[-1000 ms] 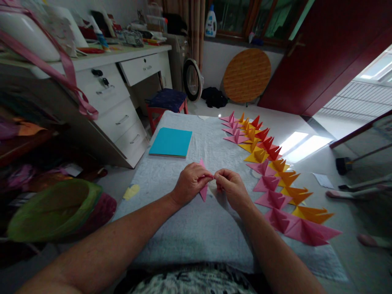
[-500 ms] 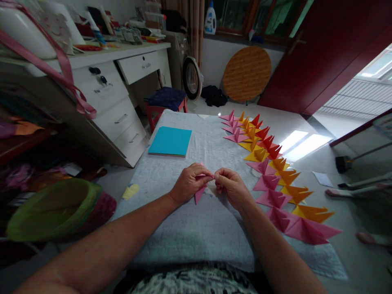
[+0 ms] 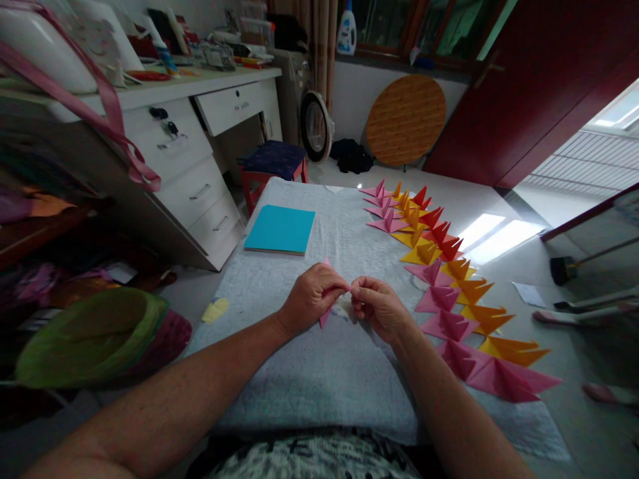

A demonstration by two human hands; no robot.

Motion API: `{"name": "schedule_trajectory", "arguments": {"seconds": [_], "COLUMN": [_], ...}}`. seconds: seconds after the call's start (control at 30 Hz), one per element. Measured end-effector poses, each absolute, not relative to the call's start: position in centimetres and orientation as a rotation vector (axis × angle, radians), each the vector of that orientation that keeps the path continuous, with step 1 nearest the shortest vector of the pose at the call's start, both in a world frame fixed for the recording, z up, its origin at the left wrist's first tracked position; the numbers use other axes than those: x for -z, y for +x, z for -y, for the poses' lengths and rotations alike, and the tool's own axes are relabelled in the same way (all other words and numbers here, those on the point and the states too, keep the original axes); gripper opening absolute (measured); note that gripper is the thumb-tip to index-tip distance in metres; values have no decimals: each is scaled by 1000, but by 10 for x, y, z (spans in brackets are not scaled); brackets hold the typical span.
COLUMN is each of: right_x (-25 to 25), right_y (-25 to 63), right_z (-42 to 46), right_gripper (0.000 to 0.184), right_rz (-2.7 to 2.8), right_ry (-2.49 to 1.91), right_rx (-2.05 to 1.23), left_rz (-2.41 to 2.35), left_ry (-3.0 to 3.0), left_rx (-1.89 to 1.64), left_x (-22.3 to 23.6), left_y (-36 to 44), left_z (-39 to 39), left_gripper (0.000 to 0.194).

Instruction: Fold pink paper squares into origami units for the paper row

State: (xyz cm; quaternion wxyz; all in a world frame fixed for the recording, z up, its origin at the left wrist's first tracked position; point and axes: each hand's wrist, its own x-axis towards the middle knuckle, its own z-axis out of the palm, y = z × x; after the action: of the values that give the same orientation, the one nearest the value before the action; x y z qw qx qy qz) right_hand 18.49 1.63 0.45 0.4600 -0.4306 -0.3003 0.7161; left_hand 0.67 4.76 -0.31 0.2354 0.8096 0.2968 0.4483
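A pink origami crane (image 3: 325,319) is between my hands above the cloth-covered table (image 3: 309,372), mostly covered by my fingers. My left hand (image 3: 314,295) is closed around its body, with pink points showing above and below the hand. With thumb and forefinger, my right hand (image 3: 377,303) pinches a small pink tip at the crane's right end. The fingertips of both hands nearly meet there. To the right stand rows of folded paper cranes in pink (image 3: 449,324), yellow-orange (image 3: 422,253) and red (image 3: 439,231).
A stack of square paper with a blue top sheet (image 3: 280,229) lies at the table's back left. Near the left edge is a yellow patch (image 3: 215,310). A green basket (image 3: 90,339) stands at left, a stool (image 3: 273,163) behind the table, a white desk (image 3: 184,179) beyond.
My left hand has rolled slightly over the crane, so less pink shows. The right hand keeps its pinch at the tip. The whole view has shifted a little.
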Motion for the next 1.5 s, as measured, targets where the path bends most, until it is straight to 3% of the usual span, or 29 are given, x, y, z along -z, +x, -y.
{"name": "schedule_trajectory", "arguments": {"seconds": [0.6,1.5], "right_x": [-4,-7], "right_y": [186,183], "right_z": [-16,-18], "right_gripper": [26,26], "right_rz": [679,873], "right_ry": [-939,-1117], "right_rx": [-1872,-1658], "left_rz": [-805,-834], "left_ry": [2177,1922], "left_rx": [-1216,-990], "left_x": [5,1], "left_y": [7,3], "left_z": [-46,-47], "left_gripper": [9,10]}}
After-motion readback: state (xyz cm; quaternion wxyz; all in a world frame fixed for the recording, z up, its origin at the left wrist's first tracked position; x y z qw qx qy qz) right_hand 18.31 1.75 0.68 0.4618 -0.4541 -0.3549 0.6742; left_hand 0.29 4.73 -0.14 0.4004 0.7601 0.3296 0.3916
